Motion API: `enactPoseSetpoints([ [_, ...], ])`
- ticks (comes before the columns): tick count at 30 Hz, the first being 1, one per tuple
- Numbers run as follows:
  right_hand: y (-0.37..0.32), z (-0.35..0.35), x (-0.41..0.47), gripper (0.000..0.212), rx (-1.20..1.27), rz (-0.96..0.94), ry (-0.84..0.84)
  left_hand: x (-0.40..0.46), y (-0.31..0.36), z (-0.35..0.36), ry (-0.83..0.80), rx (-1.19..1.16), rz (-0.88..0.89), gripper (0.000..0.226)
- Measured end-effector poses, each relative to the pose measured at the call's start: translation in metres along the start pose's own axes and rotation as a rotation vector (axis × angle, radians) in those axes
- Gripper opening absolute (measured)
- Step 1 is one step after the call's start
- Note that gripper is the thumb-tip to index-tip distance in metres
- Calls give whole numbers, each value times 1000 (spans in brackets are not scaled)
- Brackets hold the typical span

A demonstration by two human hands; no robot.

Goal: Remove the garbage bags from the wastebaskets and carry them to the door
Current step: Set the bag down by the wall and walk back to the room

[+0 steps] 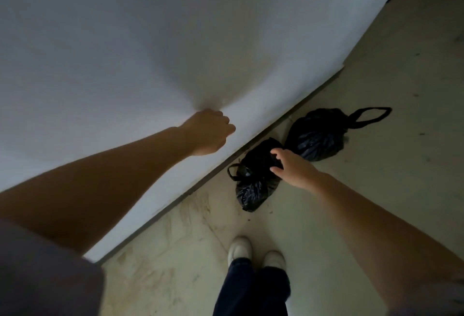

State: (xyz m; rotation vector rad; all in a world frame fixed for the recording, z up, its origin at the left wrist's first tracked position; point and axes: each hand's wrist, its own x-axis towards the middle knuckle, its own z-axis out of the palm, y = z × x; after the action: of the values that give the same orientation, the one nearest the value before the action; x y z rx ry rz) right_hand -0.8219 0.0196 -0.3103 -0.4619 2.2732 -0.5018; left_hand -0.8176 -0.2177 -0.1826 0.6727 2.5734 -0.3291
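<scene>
1. I see the left hand [209, 132] raised against a white wall [125, 52]. Its fingers are curled into a loose fist and nothing shows inside them. Whether the knuckles press on the wall or stop just short of it, I cannot tell.

2. The right hand [292, 167] reaches down and forward over the floor [376, 190]. Its fingers are spread and relaxed, and they grip nothing. The fingertips [276, 151] overlap the top of the near bag [253, 185]; I cannot tell whether they touch it or hang just above it.

3. The near bag, black and tied, lies on the floor directly under and just beyond the right hand. Its loop handle points toward the left hand's side, close to the dark strip [200, 185] at the foot of the wall.

4. The far bag [316, 135], also black and tied, lies on the floor just past the right hand's fingertips. It touches or nearly touches the near bag. Its handle loop [371, 115] trails flat on the floor, away from both hands.

5. Both bags lie to the right of the left hand and lower than it, near the base of the wall.

6. Behind the right hand, toward the body, I see two white shoes [256, 253] and dark trouser legs [251, 290]. They stand apart from the bags.

7. The floor shows scuffs and brown stains on the left hand's side of the shoes.
</scene>
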Motion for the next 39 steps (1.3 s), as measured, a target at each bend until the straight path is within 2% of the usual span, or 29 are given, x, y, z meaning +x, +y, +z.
enactPoseSetpoints([
  [3,-18,-54,-28,56,-16,-1,65,-3,18,-22,-138,-20,-16,37],
  [5,-30,-86,-49,58,-58,11,96,-9,30,-41,-157,-59,-24,39],
  [8,-53,-127,-85,57,-150,41,106,-24,46,-76,-82,-201,-94,43],
  [12,-86,-163,-136,53,-207,60,142,-54,57,-123,96,-220,-145,47],
  [17,-124,-192,-189,52,-248,24,149,-98,67,-159,121,-275,-251,48],
  [24,-162,-201,-224,52,-353,-18,106,-155,81,-162,126,-408,-360,46],
  [31,-186,-212,-226,50,-443,-101,41,-209,61,-146,123,-503,-537,46],
  [35,-196,-227,-219,46,-505,-193,-19,-215,60,-146,113,-541,-660,45],
  [39,-198,-247,-214,45,-598,-289,-101,-205,90,-154,124,-617,-803,44],
])
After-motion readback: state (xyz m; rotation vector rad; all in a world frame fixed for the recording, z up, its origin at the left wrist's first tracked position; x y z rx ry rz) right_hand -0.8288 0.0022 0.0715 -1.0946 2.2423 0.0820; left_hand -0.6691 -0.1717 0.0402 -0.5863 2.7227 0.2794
